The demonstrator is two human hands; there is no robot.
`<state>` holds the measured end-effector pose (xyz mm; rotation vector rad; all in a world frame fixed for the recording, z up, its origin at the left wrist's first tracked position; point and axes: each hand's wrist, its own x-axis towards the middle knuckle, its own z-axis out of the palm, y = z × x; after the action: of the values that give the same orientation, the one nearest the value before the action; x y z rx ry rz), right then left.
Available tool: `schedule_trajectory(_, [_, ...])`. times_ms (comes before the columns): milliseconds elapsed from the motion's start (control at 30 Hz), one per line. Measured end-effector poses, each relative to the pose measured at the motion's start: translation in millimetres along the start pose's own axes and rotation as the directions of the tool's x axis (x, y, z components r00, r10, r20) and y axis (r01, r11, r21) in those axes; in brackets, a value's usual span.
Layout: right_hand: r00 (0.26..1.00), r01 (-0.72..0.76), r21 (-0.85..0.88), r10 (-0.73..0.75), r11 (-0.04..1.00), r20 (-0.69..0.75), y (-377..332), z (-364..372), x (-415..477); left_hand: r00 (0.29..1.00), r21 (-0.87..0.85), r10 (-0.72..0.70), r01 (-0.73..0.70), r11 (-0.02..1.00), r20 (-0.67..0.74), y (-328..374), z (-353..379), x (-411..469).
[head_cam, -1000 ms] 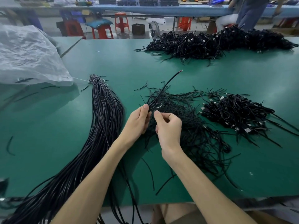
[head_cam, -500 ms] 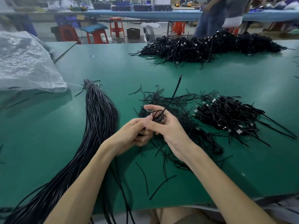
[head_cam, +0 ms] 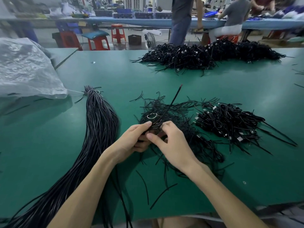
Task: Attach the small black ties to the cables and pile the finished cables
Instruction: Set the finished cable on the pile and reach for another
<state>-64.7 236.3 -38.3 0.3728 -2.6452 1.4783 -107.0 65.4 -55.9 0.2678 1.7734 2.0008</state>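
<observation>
The coiled cable [head_cam: 156, 125] is held just above the table [head_cam: 164, 76], between both hands, over a scatter of loose ties [head_cam: 174, 107]. The left hand [head_cam: 133, 140] has its fingers curled round the coil from the left. The right hand [head_cam: 174, 145] pinches it from the right, thumb and fingertips closed on the loops. One free end [head_cam: 176, 96] sticks up and away. The cable looks light, soft and springy, so the coil would likely spring open if let go. It is best held across the bunched loops, with a tie wound round the middle. The ties look thin, bendable and easy to drop. Counted: one cable in hand, one long bundle [head_cam: 100, 129] of uncoiled cables at left, and two heaps of finished cables, the near heap [head_cam: 230, 124] at right and the far heap [head_cam: 205, 55] at the back; the ties are too many to count
</observation>
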Motion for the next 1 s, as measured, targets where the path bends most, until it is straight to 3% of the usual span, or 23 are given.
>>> schedule_trajectory(167, [1.000, 0.027, -0.354, -0.024, 0.935, 0.012, -11.8, 1.2, -5.7, 1.000, -0.016, -0.003, 0.003, 1.000, -0.024, -1.3, -1.3, 0.6])
schedule_trajectory(400, [0.991, 0.126, -0.559, -0.124, 0.819, 0.043, -21.1, -8.2, -6.5, 0.999, 0.065, -0.010, 0.012, 0.998, -0.037, -0.4, 1.3, 1.8])
schedule_trajectory(667, [0.986, 0.151, -0.343, -0.166, 0.927, -0.015, -17.7, -5.6, -9.9, 0.999, 0.046, 0.024, -0.022, 0.999, -0.041, -1.0, 1.0, 2.2])
schedule_trajectory(833, [0.978, 0.172, -0.320, -0.201, 0.931, -0.059, -19.4, -0.7, -7.5, 0.996, -0.018, 0.070, -0.071, 0.997, -0.046, -2.2, -4.0, 4.1])
schedule_trajectory(1000, [0.975, 0.138, -0.340, -0.188, 0.930, -0.119, -15.1, -9.5, -5.4, 0.978, -0.007, 0.207, -0.207, 0.978, 0.041, 2.7, -2.8, -0.2])
